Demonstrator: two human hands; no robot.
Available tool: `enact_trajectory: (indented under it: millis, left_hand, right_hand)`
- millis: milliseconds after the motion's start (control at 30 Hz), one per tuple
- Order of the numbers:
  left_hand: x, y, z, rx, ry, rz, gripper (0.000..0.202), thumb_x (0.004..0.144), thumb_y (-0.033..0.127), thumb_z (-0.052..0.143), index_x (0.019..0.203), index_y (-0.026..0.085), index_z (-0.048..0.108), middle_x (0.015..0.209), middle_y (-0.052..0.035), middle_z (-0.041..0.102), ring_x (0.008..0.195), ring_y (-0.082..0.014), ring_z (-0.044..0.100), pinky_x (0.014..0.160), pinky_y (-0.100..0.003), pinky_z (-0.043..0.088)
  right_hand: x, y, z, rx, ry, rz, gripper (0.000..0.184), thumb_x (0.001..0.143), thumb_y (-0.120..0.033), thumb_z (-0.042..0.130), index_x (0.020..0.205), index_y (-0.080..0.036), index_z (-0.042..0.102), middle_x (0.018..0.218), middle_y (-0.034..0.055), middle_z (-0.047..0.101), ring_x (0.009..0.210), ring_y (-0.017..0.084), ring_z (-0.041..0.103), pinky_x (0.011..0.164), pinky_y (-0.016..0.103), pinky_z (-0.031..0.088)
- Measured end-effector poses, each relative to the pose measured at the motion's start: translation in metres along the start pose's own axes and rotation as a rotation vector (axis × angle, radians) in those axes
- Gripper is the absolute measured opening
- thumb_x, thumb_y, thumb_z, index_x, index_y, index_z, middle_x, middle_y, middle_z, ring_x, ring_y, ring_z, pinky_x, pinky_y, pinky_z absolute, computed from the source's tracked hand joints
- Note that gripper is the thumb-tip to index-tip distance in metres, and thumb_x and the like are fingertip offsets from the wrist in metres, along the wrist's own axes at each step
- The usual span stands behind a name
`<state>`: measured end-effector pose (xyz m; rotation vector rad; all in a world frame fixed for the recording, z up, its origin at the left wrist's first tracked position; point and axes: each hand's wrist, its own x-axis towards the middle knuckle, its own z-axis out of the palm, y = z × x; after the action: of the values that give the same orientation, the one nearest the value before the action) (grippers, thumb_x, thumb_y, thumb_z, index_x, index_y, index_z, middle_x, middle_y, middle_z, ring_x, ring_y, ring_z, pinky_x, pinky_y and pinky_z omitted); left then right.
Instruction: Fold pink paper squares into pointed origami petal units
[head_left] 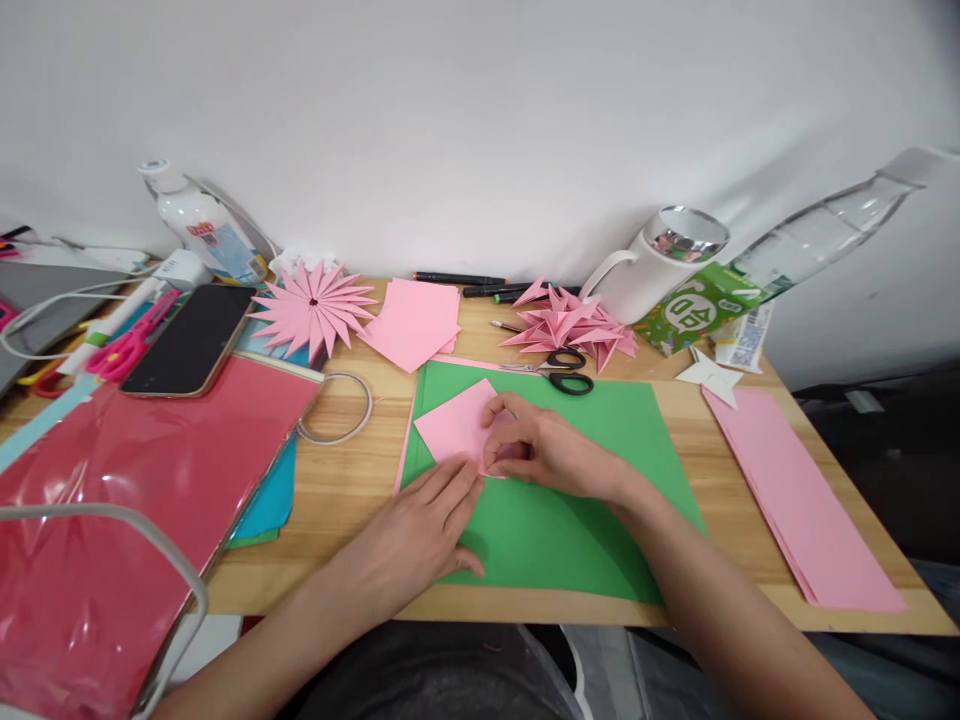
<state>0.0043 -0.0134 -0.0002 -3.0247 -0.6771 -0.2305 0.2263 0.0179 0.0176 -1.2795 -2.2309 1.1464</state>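
A pink square of paper (454, 419) lies turned on its corner over a green sheet (585, 540). My left hand (427, 520) rests flat, fingers stretched with their tips on the paper's near corner and the thumb spread out on the green sheet. With bent fingers, my right hand (544, 440) pinches the paper's right side, which looks lifted or folded over; the fingers hide part of that fold. Black-handled scissors (566, 382) lie just beyond the right hand, at the green sheet's far edge.
Behind are pink folded pieces (570, 325), a pink pinwheel-shaped paper star (313, 302), pink squares (415, 325), pens (461, 279) and a white mug (637, 270). Left lie a phone (191, 340), a tape roll (335, 408) and a red packet (150, 450). Pink strips (810, 500) lie right.
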Motion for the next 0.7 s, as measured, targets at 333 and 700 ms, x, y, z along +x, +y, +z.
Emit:
enact_trajectory:
  millis: [333, 700]
  left_hand:
    - [-0.001, 0.001, 0.003, -0.016, 0.017, -0.004, 0.054, 0.089, 0.046, 0.042, 0.122, 0.004, 0.05, 0.128, -0.0162, 0.054, 0.124, -0.0267, 0.045, 0.101, -0.037, 0.04]
    - [0.0, 0.0, 0.008, -0.079, 0.045, -0.061, 0.048, 0.09, 0.043, 0.038, 0.122, 0.008, 0.049, 0.126, -0.0154, 0.055, 0.12, -0.0256, 0.05, 0.095, -0.037, 0.045]
  right_hand:
    - [-0.001, -0.015, 0.004, -0.248, -0.037, 0.089, 0.009, 0.081, -0.019, 0.06, 0.084, -0.021, 0.068, 0.106, 0.0045, 0.049, 0.064, 0.008, 0.051, 0.066, 0.025, 0.041]
    - [-0.015, -0.019, -0.013, -0.344, -0.184, 0.131, 0.007, 0.079, -0.021, 0.061, 0.082, -0.022, 0.068, 0.091, 0.0029, 0.056, 0.073, 0.014, 0.056, 0.065, 0.024, 0.037]
